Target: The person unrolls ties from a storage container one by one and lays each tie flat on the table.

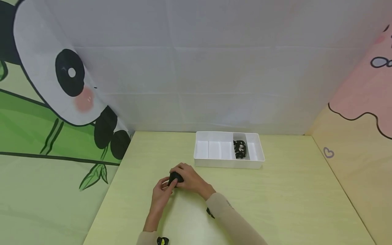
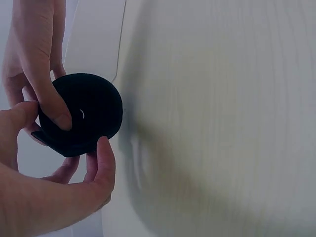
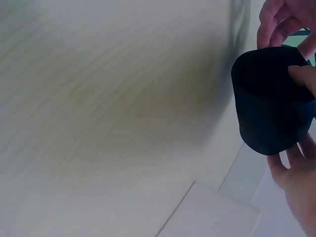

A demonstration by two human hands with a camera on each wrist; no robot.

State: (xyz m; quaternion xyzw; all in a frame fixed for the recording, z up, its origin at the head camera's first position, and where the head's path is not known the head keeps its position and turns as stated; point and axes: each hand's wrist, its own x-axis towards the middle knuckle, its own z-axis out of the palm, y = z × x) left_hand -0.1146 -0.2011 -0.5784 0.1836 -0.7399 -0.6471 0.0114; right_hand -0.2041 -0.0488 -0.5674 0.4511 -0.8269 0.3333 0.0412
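Note:
Both hands hold a black cylindrical roll (image 1: 175,177), which looks like a wound-up band, above the left part of the table. In the left wrist view its round end faces the camera, and a flap sticks out along one edge. My left hand (image 1: 160,195) grips the roll from the near left, thumb on one side and fingers on the other. From the far right, my right hand (image 1: 190,178) grips it too, one digit pressing on the round end in the left wrist view. The roll hides part of the fingers.
Behind and to the right, a white compartment tray (image 1: 228,164) stands near the table's back edge. One of its compartments holds a black patterned bundle (image 1: 240,149). Printed cloth walls enclose the pale wood-grain table (image 1: 291,204) on the left, back and right.

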